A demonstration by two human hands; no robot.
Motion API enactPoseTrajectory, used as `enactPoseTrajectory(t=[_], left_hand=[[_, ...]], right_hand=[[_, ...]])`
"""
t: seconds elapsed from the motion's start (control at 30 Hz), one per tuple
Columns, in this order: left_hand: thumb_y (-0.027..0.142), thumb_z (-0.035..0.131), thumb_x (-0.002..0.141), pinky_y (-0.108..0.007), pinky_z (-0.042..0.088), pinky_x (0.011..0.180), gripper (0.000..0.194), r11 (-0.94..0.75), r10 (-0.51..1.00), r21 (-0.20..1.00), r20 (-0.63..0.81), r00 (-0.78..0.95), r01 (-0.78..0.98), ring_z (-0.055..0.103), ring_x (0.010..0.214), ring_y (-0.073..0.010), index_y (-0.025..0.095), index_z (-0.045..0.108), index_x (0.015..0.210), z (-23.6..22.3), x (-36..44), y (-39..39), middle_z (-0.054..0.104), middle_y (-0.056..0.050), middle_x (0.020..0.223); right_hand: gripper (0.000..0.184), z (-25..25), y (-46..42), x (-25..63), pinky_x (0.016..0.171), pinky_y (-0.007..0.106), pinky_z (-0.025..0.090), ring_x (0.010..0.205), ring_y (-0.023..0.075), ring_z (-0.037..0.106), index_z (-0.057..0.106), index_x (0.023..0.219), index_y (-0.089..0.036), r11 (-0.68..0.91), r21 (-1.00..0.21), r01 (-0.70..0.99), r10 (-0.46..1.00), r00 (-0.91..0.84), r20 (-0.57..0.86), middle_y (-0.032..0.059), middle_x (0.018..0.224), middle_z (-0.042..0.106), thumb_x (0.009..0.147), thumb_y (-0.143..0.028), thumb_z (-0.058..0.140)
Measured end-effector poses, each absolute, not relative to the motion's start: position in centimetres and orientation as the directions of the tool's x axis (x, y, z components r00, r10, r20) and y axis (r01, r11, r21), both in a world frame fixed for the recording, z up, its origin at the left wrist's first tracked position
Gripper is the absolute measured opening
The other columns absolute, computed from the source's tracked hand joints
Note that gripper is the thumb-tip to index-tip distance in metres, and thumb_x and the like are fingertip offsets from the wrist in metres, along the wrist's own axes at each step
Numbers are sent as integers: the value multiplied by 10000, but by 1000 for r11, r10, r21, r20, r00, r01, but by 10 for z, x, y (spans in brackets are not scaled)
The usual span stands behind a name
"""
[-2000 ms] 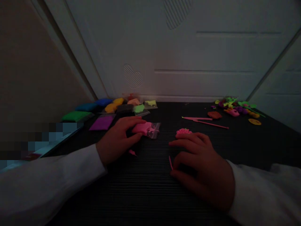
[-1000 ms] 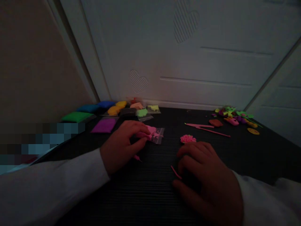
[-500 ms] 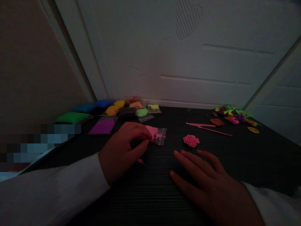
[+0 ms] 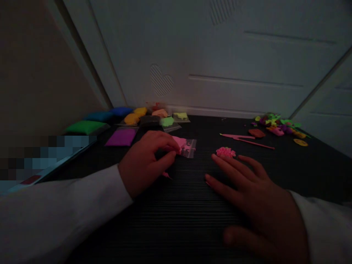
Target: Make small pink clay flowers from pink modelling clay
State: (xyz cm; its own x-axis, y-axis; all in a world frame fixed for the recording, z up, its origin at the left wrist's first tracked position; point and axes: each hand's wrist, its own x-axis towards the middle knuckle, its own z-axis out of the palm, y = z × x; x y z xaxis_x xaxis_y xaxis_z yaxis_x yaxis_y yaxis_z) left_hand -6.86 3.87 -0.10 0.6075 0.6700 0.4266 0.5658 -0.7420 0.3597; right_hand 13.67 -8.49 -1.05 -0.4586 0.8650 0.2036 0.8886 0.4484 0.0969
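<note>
My left hand (image 4: 150, 161) is closed, its curled fingers and thumb around pink clay that shows only at the fingertips. It rests against a clear zip bag of pink clay (image 4: 188, 146), partly behind the fingers. A thin pink clay strand (image 4: 166, 175) pokes out below the thumb. On the right, my right hand (image 4: 253, 198) lies palm down with fingers spread. A tiny pink bit (image 4: 208, 183) shows at the edge of one fingertip; what lies under the palm is hidden. Just beyond its fingers sits a pink clay flower (image 4: 225, 151), made of many small petals.
Bags of purple clay (image 4: 122, 136), green clay (image 4: 86, 127) and several other colours stand at the back left. A pink tool (image 4: 238, 136) and a thin pink stick (image 4: 258, 143) lie near a reddish-brown lump (image 4: 256, 133). Colourful clay pieces (image 4: 277, 126) are heaped at the far right.
My right hand has moved forward, its fingers now covering the flower's near edge, and its thumb has come into view. My left hand keeps its place by the bag. The view has tilted down slightly.
</note>
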Motion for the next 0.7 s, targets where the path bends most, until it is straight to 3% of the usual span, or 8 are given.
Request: enactPoseTrajectory(t=[0.13,0.3,0.7], left_hand=[[223,470,745,-311,361,829,150,-746,665,342,431,610,571,474,926,-163,189,578,842,-1,-67,39,548,-11,920],[229,469,742,-313,367,808,154,-742,668,317,423,612,591,486,904,-167,183,586,830,0,-64,41,559,-11,894],[243,459,750,-305,363,793,156,-756,649,286,444,618,589,478,891,-163,176,585,812,-3,-64,44,559,-9,881]], right_hand=[[682,-8,-86,137,908,513,197,1208,264,247,362,1228,-327,492,108,864,840,-503,201,69,1352,233,660,-701,310],[639,-2,-83,139,931,531,137,1232,294,161,361,1243,-263,450,102,887,881,-460,113,116,1368,164,725,-632,299],[658,-2,-83,139,932,533,106,1235,275,158,327,1251,-304,508,83,858,852,-514,96,101,1376,146,700,-662,300]])
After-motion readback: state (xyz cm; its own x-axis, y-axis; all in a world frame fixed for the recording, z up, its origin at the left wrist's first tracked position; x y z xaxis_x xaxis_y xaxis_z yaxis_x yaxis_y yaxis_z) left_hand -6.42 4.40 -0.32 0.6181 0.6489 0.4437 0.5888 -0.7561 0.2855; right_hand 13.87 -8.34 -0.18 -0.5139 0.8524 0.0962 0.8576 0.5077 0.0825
